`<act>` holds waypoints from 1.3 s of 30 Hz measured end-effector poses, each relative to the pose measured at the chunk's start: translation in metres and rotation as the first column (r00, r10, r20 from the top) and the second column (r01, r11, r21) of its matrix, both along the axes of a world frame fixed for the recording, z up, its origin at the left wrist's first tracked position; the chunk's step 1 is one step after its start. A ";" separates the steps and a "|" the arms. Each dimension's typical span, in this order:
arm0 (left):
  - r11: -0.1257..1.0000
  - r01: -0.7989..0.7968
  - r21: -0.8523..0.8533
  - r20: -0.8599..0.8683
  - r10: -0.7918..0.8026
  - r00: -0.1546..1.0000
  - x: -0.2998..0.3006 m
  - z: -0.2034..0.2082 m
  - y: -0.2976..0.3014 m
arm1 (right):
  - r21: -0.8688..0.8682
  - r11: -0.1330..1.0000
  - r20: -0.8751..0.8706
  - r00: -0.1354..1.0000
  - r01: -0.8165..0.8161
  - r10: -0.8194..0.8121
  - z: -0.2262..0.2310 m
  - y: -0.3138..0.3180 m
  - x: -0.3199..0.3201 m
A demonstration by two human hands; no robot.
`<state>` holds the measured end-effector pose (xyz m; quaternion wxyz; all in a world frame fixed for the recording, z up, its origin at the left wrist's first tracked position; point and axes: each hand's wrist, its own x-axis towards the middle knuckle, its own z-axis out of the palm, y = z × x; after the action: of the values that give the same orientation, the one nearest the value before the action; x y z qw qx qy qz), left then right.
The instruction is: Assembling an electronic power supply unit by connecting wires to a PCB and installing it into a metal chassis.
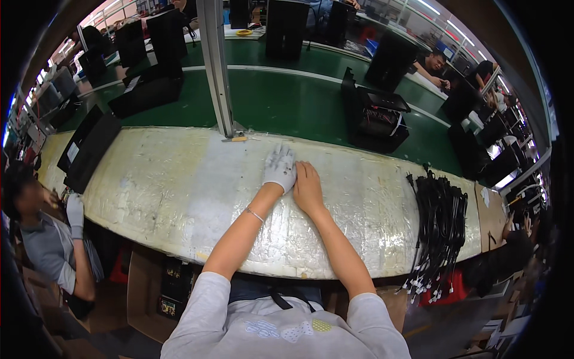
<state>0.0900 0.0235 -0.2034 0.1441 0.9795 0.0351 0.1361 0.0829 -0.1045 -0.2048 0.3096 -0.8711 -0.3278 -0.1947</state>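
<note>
My left hand point(280, 166), in a white glove with dark smudges on its fingers, rests on the film-covered bench top point(161, 179) with its fingers stretched out. Right beside it lies my bare right hand point(308, 186), fingers extended forward and its edge against the glove or very close to it. Neither hand holds anything that I can see. Beyond the left fingertips, by the foot of a metal post point(216, 78), lies a small tool with a yellowish handle point(238, 139).
Black power cords point(441, 221) hang in a thick bundle over the bench's right part. A black open housing with wiring point(376, 116) stands on the green conveyor point(281, 90). At left are a black panel point(89, 149) and a co-worker point(51, 233). Below stands a cardboard box point(143, 287).
</note>
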 end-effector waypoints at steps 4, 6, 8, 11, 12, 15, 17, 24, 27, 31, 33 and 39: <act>0.998 0.030 -0.063 -0.064 -0.034 0.997 -0.001 0.010 -0.003 | -0.002 1.000 -0.005 1.000 -0.004 0.004 0.001 -0.004 0.000; 0.997 0.029 -0.072 -0.070 -0.034 0.997 0.000 0.014 -0.007 | -0.001 1.000 -0.002 1.000 0.000 0.000 0.004 -0.007 -0.001; 0.996 0.037 -0.082 -0.080 -0.044 0.996 0.001 0.015 -0.009 | -0.002 1.000 -0.004 1.000 0.013 -0.013 0.003 -0.009 0.000; 0.996 0.049 -0.077 -0.076 -0.055 0.996 0.002 0.012 -0.008 | -0.010 1.000 -0.006 1.000 0.017 -0.017 -0.001 -0.009 0.002; 0.997 0.047 -0.057 -0.060 -0.050 0.997 0.004 0.009 -0.007 | -0.013 1.000 -0.006 1.000 0.014 -0.014 -0.001 -0.008 0.003; 0.999 0.001 -0.033 0.041 0.000 0.999 0.001 -0.009 0.005 | -0.006 1.000 0.013 0.999 -0.030 0.030 -0.001 0.004 0.001; 0.996 -0.007 -0.089 0.009 0.007 1.000 -0.001 0.003 0.007 | 0.021 0.999 0.008 0.999 -0.041 0.041 -0.005 0.007 0.002; 0.959 0.260 -0.111 -0.019 -0.263 0.964 -0.004 0.036 0.023 | -0.021 0.999 0.051 0.998 -0.024 0.025 -0.008 -0.006 0.007; 0.973 0.071 -0.221 0.536 0.060 0.842 -0.059 0.077 0.038 | -0.034 0.997 0.044 0.997 -0.069 0.071 -0.002 -0.008 0.004; 0.962 -0.128 -0.242 0.802 0.272 0.531 -0.214 0.179 0.083 | -0.039 0.999 0.167 0.985 -0.031 0.037 0.010 0.004 -0.015; 0.894 -0.333 -0.301 0.799 0.427 0.424 -0.269 0.183 0.123 | 0.056 0.977 0.088 0.976 -0.204 0.199 0.024 0.036 -0.045; 0.602 -0.795 -0.068 0.600 0.662 0.450 -0.301 0.187 0.276 | 0.144 0.613 -0.155 0.594 -0.777 0.789 0.047 0.206 -0.121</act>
<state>-0.2112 0.3000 -0.0167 -0.0363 0.7872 0.3942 0.4730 -0.0382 0.1012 -0.1581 0.4216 -0.6438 -0.6372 0.0408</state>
